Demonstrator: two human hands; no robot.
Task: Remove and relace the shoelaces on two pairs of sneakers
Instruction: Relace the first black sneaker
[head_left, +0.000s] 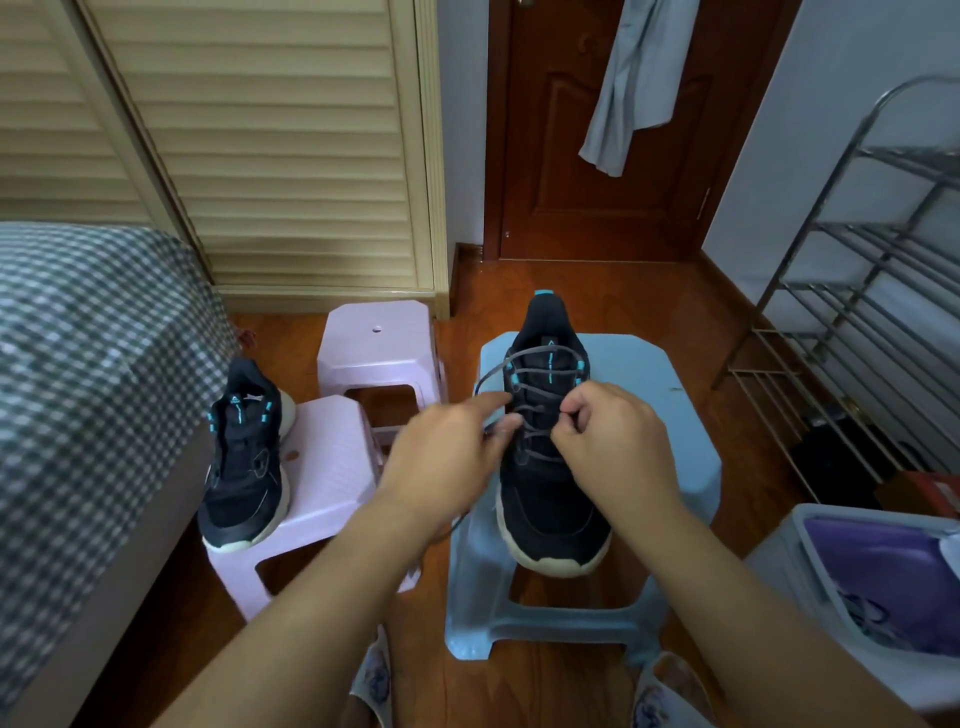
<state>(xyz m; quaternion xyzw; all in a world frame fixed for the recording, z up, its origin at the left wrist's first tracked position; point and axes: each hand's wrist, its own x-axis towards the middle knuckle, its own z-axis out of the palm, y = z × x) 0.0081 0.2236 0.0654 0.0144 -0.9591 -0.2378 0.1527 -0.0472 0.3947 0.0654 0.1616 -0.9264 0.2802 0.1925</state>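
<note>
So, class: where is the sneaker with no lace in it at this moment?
In the head view, the unlaced sneaker sits left of centre on the nearer pink stool, beside the checked bed and left of the blue stool.

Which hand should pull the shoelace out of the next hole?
Probably the right hand: it already pinches the grey shoelace at the eyelets of the sneaker on the blue stool. The left hand only points with one finger.

Your black sneaker (550, 483) with turquoise eyelets and grey lace (540, 374) on a pale blue stool (675, 415), its twin sneaker (244, 467) on your pink stool (332, 467), your grey-and-white checked bedspread (88, 364), red-brown door (597, 156), cream louvred wardrobe (260, 145).
</note>
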